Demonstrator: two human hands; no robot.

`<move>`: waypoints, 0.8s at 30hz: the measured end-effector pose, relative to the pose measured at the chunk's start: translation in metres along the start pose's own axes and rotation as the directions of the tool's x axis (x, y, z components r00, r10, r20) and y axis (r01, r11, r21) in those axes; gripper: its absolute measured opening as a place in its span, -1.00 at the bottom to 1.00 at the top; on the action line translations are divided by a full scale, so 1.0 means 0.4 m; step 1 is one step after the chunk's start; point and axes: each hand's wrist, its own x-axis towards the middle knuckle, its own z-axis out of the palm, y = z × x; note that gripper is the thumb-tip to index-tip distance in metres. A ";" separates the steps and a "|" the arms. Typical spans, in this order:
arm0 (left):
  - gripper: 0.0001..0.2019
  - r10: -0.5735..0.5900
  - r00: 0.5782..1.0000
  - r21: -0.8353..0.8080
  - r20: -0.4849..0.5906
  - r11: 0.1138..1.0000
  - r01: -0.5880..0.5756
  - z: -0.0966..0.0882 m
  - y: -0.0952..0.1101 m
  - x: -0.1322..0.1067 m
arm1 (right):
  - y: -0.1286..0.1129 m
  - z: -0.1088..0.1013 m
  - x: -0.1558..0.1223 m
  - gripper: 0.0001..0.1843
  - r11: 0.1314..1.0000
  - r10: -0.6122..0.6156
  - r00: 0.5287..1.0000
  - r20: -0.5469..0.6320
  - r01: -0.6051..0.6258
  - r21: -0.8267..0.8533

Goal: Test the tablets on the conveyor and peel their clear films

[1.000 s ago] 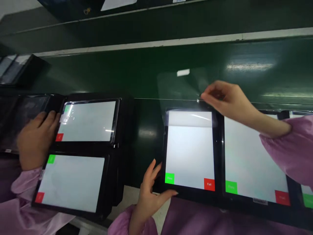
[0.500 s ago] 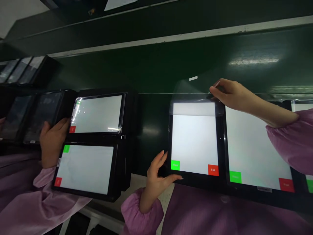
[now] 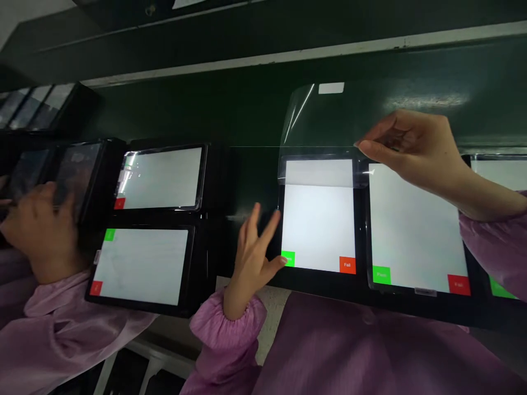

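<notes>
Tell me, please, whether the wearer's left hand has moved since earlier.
Yes: against the tablet beside it, the left hand moved forward, its thumb from bottom border to green square.

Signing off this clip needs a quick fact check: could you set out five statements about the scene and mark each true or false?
1. The right hand pinches the edge of a clear film. True.
2. The film covers the whole screen of the middle tablet. False: it overlaps only the upper part of the screen, and the rest extends beyond the tablet's far edge.
3. The left hand is clenched into a fist. False: its fingers are spread at the tablet's lower left, the thumb over the green square.
4. A white label shows at the film's far end. True.
5. The middle tablet's "Fail" square is blue. False: it is red.
</notes>
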 end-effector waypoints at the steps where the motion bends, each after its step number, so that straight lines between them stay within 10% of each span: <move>1: -0.18 -0.048 0.997 -0.025 -0.056 0.999 0.047 0.003 -0.010 -0.009 | -0.007 -0.003 -0.015 -0.82 1.000 -0.005 1.000 -0.004 0.005 -0.004; 12: -0.47 -0.054 0.944 -0.264 -0.325 0.964 -0.036 0.039 0.044 -0.073 | -0.030 0.052 -0.160 -0.58 0.969 -0.080 0.945 0.318 0.148 -0.196; 18: -0.43 0.154 0.931 -0.067 -0.331 0.980 -0.187 0.039 0.081 -0.113 | -0.058 0.011 -0.334 -0.52 0.777 -0.333 0.738 0.587 0.567 -0.272; 24: -0.53 0.172 0.963 0.200 -0.206 0.971 -0.131 0.037 0.095 -0.151 | -0.055 -0.027 -0.501 -0.66 0.672 -0.311 0.876 0.370 0.477 -0.566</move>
